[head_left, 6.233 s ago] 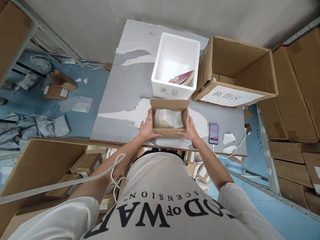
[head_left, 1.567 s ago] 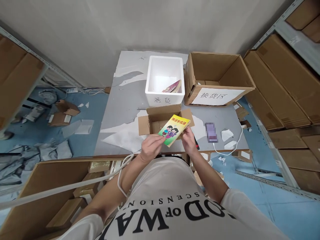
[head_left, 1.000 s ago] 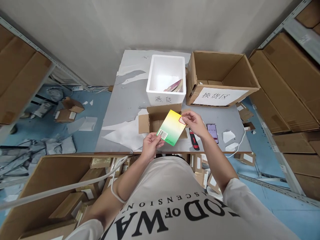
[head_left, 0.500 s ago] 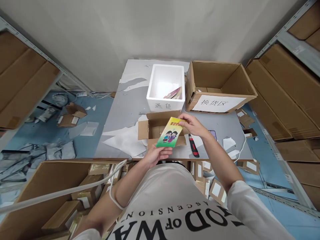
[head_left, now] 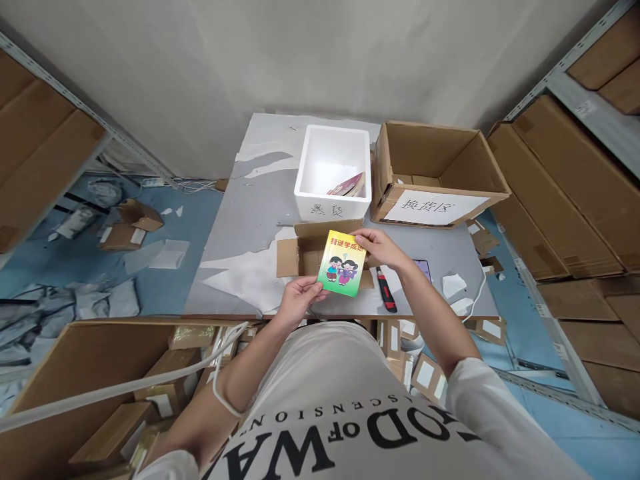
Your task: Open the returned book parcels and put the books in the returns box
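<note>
Booklet (head_left: 343, 265) is held between left hand (head_left: 299, 297) and right hand (head_left: 379, 247).

You're in a white tee (head_left: 330, 363), creased at the front. Closer to you than left grip (head_left: 299, 298) and right grip (head_left: 376, 247): big black capitals (head_left: 305, 453), upside down from your side. OD and WA legible, smaller OF between, outer letters cut off. Small widely spaced line (head_left: 323, 414) sits nearer the grips, ends in CENSION. Sleeves short: right sleeve (head_left: 473, 400) stops well up-arm from right grip; left sleeve (head_left: 170, 467) mostly out of frame.
</note>
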Available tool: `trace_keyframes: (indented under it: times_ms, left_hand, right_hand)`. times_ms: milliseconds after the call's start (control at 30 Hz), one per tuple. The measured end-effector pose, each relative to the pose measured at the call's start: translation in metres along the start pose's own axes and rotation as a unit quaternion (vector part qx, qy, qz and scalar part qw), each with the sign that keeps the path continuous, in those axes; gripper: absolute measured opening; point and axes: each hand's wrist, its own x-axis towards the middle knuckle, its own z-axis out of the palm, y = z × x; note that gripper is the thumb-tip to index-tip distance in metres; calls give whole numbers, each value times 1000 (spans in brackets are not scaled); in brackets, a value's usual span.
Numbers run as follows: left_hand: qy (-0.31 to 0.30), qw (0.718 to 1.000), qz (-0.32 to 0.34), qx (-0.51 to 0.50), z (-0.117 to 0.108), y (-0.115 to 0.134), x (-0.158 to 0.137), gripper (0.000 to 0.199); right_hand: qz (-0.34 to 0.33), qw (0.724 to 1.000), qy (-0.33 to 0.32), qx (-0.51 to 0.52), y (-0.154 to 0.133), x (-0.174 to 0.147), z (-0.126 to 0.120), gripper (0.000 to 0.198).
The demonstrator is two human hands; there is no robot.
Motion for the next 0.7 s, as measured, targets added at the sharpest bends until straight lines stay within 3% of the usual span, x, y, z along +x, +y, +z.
trace_keyframes:
  times_ms: [133, 267, 367, 500, 567, 667, 700]
  left_hand:
    - [17, 999, 6, -42, -2, 5, 6, 45]
    - [51, 997, 10, -55, -11, 9, 8, 47]
    - [99, 995, 8, -23, -39, -3, 8, 53]
    - [196, 975, 23, 106, -99, -38, 10, 63]
    - [249, 931, 43, 265, -130, -56, 13, 68]
    - [245, 809, 29, 533, -167, -75, 24, 88]
    - [232, 769, 17, 596, -177, -80, 30, 95]
  right_hand:
    - [-17, 1000, -5, 9, -10, 21, -8, 36]
    - [-87, 982, 168, 24, -22, 81, -29, 28]
    - [-87, 950, 292, 62, -20, 138, -47, 15]
    - [0, 928, 356, 108, 1, 201, -54, 9]
    - [42, 920, 373, 112, 14, 223, -51, 15]
    - [81, 916, 385, 79, 28, 241, -50, 24]
    - [62, 923, 375, 54, 31, 242, -51, 25]
